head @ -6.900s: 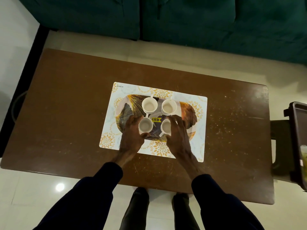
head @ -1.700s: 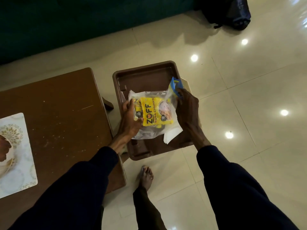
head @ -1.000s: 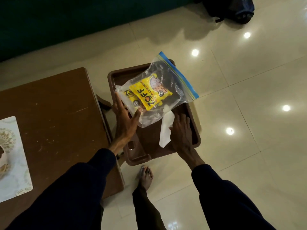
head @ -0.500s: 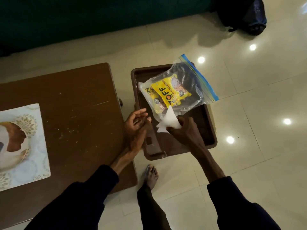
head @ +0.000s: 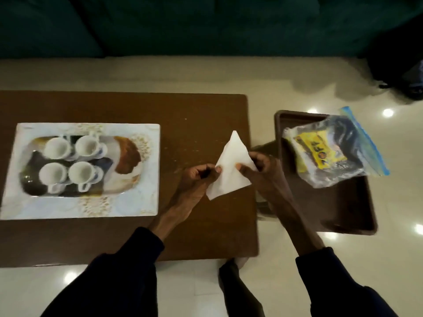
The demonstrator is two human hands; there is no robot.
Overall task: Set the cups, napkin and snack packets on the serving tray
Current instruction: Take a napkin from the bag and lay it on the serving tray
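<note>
A white paper napkin (head: 231,163) is held above the right end of the brown table (head: 194,115). My left hand (head: 199,181) pinches its left edge and my right hand (head: 258,165) pinches its right edge. Several white cups (head: 71,161) stand on the patterned oval serving tray (head: 128,154), which rests on a pale placemat (head: 142,202) at the left of the table. A clear zip bag with yellow snack packets (head: 329,154) lies on a brown plastic tray (head: 343,209) to the right of the table.
A dark green sofa (head: 183,24) runs along the far side. A dark bag (head: 398,72) sits on the glossy tiled floor at the upper right. My bare feet (head: 238,264) stand by the table's near right corner.
My right hand has lifted the napkin off the brown tray and carried it left over the table, where my left hand has joined it. The view has swung left, showing the cups again.
</note>
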